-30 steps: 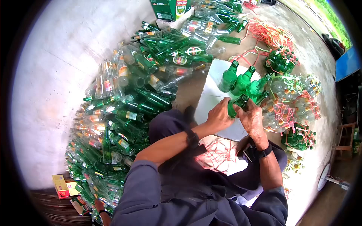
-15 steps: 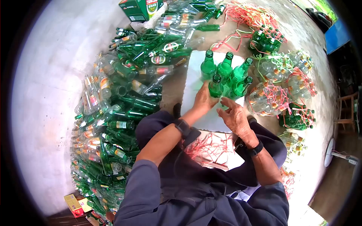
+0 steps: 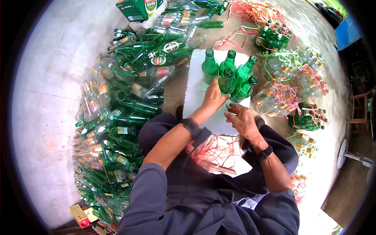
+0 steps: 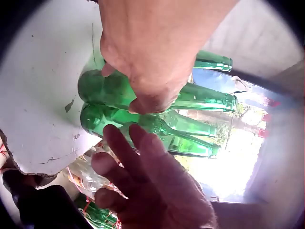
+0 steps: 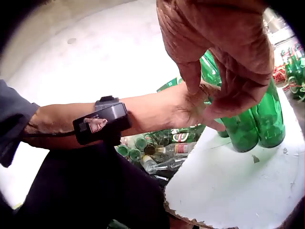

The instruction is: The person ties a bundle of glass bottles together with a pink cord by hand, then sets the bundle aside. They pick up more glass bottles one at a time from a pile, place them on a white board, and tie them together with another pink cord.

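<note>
Several green glass bottles stand upright, close together, on a white board. My left hand grips the nearest bottle low on its body, against the others. The left wrist view has this bottle lying across the picture, its middle hidden by my fingers. Just to the right and closer to me, my right hand is held over the board with loosely bent fingers and nothing in them. In the right wrist view the right hand partly covers the left hand.
A large heap of loose green and clear bottles fills the left side. Bundles of bottles tied with string stand on the right. Tangled pink string lies at the back, near a green carton.
The left hand has moved the bottle forward, away from me, to the group on the board. My right hand has let go of it and drawn back with fingers loosened. The head view has shifted.
</note>
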A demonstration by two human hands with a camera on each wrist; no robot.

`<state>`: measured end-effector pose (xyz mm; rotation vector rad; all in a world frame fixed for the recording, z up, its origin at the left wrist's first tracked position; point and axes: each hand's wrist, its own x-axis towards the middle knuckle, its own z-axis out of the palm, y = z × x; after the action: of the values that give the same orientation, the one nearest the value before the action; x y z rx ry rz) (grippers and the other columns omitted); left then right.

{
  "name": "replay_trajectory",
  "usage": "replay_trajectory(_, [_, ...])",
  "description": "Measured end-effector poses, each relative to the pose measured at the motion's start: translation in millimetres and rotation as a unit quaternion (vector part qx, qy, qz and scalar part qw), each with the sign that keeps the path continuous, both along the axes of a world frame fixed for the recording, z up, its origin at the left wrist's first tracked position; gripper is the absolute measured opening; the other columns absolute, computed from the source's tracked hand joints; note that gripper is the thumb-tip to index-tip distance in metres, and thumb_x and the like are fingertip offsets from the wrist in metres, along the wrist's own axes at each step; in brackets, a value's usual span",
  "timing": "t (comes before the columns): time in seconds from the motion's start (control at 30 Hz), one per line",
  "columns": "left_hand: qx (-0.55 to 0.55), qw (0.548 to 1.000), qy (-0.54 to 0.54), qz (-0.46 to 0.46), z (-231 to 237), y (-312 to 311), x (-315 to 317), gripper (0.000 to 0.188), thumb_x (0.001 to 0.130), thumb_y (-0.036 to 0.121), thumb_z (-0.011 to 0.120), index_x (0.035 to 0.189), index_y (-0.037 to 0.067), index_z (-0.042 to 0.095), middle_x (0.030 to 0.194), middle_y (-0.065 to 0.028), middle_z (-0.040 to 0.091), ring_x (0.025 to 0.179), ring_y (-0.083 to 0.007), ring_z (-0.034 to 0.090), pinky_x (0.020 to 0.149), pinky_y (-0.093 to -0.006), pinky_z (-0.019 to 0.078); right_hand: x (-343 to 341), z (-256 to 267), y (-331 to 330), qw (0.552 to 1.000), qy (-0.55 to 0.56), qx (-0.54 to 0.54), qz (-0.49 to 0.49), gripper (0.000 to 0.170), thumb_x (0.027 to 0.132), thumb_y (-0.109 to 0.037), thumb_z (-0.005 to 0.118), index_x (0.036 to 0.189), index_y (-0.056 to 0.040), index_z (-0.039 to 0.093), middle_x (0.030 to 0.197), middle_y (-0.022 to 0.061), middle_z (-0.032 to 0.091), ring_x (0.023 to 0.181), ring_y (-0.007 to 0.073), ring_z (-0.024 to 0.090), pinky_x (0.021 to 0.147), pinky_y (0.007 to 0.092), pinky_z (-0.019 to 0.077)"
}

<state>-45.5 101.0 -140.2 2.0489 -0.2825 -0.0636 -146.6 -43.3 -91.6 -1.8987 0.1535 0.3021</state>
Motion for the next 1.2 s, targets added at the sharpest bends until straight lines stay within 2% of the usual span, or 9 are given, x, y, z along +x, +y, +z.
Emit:
replay_trajectory(0.4, [0.027,0.998,0.045,0.039,-7.7,-6.7,-2.1,0.085,0.071,0.007,0.075,0.142,-0.007,0.032,0.137,-0.0340,0.046,0.124,-0.0475,0.050,0.106,-0.0457,0.0423,2.6,-5.7,-4.9,0.991,0.118,0.059,-0.019,0.062,0.091,-0.024,0.068,0.136,0.0127,0.048,0.109,0.0177,0.069,0.083,0.0175,0.070,0.060,0.0265,0.0533])
replay_trajectory(0.57, [-0.013,0.988,0.131,0.075,33.2,13.0,-4.5,0.083,0.069,0.005,0.070,0.142,-0.005,0.033,0.136,-0.0319,0.047,0.121,-0.0439,0.054,0.102,-0.0440,0.0462,8.9,-4.8,-3.4,0.966,0.144,0.138,-0.165,0.070,0.089,-0.020,0.069,0.144,0.0096,0.038,0.110,0.0134,0.068,0.088,0.0201,0.069,0.070,0.0324,0.0535])
replay_trajectory(0.7, [-0.407,0.875,0.251,0.077,119.5,65.5,-18.6,0.056,0.087,0.003,0.067,0.138,0.001,0.044,0.125,-0.0174,0.062,0.107,-0.0271,0.065,0.085,-0.0423,0.0554,9.6,-49.0,-28.0,0.932,0.110,0.271,-0.214,0.078,0.091,-0.022,0.067,0.152,0.0009,0.024,0.122,0.0130,0.062,0.097,0.0253,0.068,0.073,0.0347,0.0527])
replay_trajectory(0.83, [-0.390,0.915,0.060,0.081,174.0,178.8,-48.6,0.040,0.092,0.008,0.065,0.130,0.000,0.052,0.126,-0.0154,0.063,0.111,-0.0235,0.064,0.091,-0.0356,0.0546,10.7,-54.5,-31.8,0.929,0.143,0.246,-0.235,0.081,0.091,-0.022,0.067,0.153,0.0010,0.020,0.129,0.0171,0.059,0.102,0.0300,0.068,0.078,0.0407,0.0534])
replay_trajectory(0.93, [-0.267,0.934,-0.027,0.235,138.2,278.0,-79.1,0.033,0.092,0.010,0.065,0.122,-0.001,0.057,0.115,-0.0133,0.068,0.098,-0.0165,0.066,0.080,-0.0275,0.0528,9.5,-55.2,-29.2,0.946,0.163,0.193,-0.202,0.075,0.091,-0.023,0.067,0.150,0.0030,0.029,0.128,0.0161,0.060,0.102,0.0281,0.068,0.076,0.0351,0.0522])
replay_trajectory(1.1, [-0.188,0.873,0.152,0.424,-14.4,369.6,-202.9,0.010,0.084,0.015,0.065,0.085,0.007,0.059,0.075,0.0012,0.055,0.063,-0.0083,0.052,0.056,-0.0253,0.0437,0.6,-54.8,-25.3,0.947,0.209,0.187,-0.156,0.062,0.090,-0.022,0.070,0.142,0.0006,0.045,0.114,0.0094,0.068,0.094,0.0197,0.069,0.065,0.0275,0.0507])
replay_trajectory(1.13, [-0.110,0.889,0.136,0.424,-62.2,381.7,-232.8,0.015,0.083,0.016,0.067,0.074,0.007,0.058,0.072,-0.0008,0.054,0.061,-0.0097,0.051,0.052,-0.0266,0.0422,-1.1,-55.0,-23.9,0.948,0.216,0.177,-0.153,0.059,0.090,-0.022,0.070,0.140,0.0000,0.047,0.111,0.0089,0.069,0.092,0.0191,0.069,0.064,0.0269,0.0507])
replay_trajectory(1.17, [0.159,0.921,-0.109,0.338,-164.9,415.7,-268.6,0.019,0.083,0.017,0.068,0.070,0.008,0.058,0.069,-0.0021,0.054,0.055,-0.0116,0.050,0.049,-0.0282,0.0404,-2.5,-55.4,-23.7,0.948,0.224,0.167,-0.150,0.056,0.090,-0.021,0.069,0.138,-0.0005,0.049,0.109,0.0084,0.070,0.091,0.0185,0.069,0.063,0.0262,0.0508])
replay_trajectory(1.2, [-0.109,0.847,0.244,0.459,-114.7,374.4,-277.0,0.017,0.084,0.017,0.069,0.073,0.008,0.060,0.069,-0.0019,0.055,0.053,-0.0142,0.050,0.049,-0.0295,0.0407,-3.3,-58.8,-25.3,0.949,0.228,0.164,-0.143,0.056,0.090,-0.021,0.069,0.138,-0.0005,0.049,0.109,0.0084,0.070,0.091,0.0185,0.069,0.063,0.0262,0.0508])
